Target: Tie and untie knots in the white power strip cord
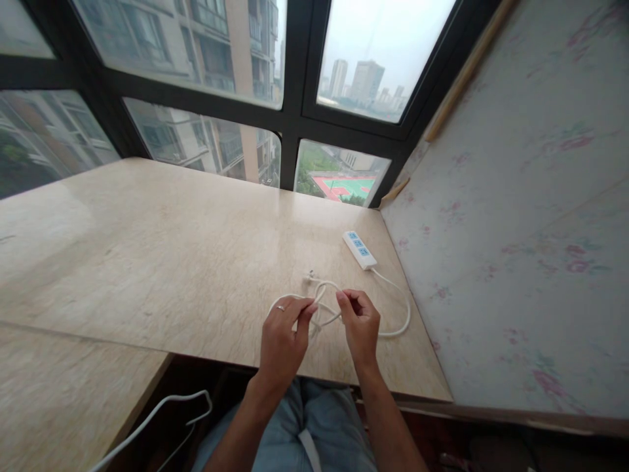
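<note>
A white power strip (360, 249) with blue sockets lies on the beige marble sill (171, 262) near the right wall. Its white cord (400, 308) curves from the strip toward me and bunches into loops between my hands. My left hand (282, 337), a ring on one finger, is closed on the looped cord just above the sill's near edge. My right hand (360, 322) pinches the same loops from the right side. The cord's plug end (310, 276) rests on the sill just beyond my fingers.
A flower-patterned wall (515, 229) closes off the right side. Dark-framed windows (295, 111) stand behind the sill. A lower marble ledge (59, 393) sits at the left, with another white cable (162, 410) hanging beside it. My jeans-clad lap (304, 432) is below the edge.
</note>
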`<state>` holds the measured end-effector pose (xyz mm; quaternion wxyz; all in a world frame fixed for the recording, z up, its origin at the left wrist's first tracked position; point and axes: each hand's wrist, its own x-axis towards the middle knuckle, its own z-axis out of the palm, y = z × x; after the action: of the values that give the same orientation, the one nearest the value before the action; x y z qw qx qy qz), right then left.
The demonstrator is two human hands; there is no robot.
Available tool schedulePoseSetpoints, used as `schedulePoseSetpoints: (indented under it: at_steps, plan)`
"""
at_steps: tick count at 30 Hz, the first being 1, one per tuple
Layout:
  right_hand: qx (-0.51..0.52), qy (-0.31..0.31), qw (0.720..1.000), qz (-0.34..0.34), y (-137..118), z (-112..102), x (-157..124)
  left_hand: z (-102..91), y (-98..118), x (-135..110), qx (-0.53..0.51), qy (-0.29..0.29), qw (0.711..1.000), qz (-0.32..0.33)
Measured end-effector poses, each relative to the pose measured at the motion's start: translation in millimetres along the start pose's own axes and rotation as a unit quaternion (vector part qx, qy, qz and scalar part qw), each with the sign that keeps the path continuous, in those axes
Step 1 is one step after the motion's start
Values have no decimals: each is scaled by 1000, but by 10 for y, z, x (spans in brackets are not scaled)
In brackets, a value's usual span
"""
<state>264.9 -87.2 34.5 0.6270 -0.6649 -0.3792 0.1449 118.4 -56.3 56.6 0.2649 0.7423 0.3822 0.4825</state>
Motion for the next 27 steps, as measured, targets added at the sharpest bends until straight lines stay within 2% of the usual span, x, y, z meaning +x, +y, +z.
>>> schedulePoseSetpoints:
  at_steps: [3, 5, 8, 10, 12, 14, 16, 18, 20, 22, 24, 26, 27]
  plan:
    - [17, 40, 997, 58, 90, 19, 26, -223, -123, -222, -71, -2, 996, -45]
    - [32, 48, 995, 86, 137, 41, 20, -399, -256, -413, -104, -29, 992, -68]
    - [53, 38, 992, 108, 158, 77, -17, -607, -418, -616, -137, -88, 979, -125]
    - [60, 23, 993, 103, 147, 99, -46, -667, -432, -637, -128, -98, 975, -152]
    - [60, 7, 994, 92, 131, 116, -68, -653, -357, -563, -88, -83, 983, -141]
    - [59, -9, 994, 87, 119, 125, -86, -571, -219, -422, -26, -71, 993, -86]
    - [56, -21, 995, 84, 111, 125, -105, -438, -65, -260, 33, -83, 996, -16]
    - [52, -27, 995, 81, 108, 117, -124, -277, 60, -113, 88, -100, 991, 24]
    - [50, -31, 995, 78, 108, 101, -141, -118, 130, -3, 155, -143, 977, 20]
    - [49, -32, 995, 74, 118, 81, -148, 0, 145, 67, 206, -196, 959, -10]
    - [47, -27, 996, 74, 143, 55, -141, 42, 123, 101, 209, -229, 950, -35]
    - [50, -11, 995, 85, 188, 25, -120, -10, 85, 103, 153, -214, 964, -47]
    - [56, 0, 994, 96, 217, 10, -107, -69, 64, 93, 107, -186, 975, -58]
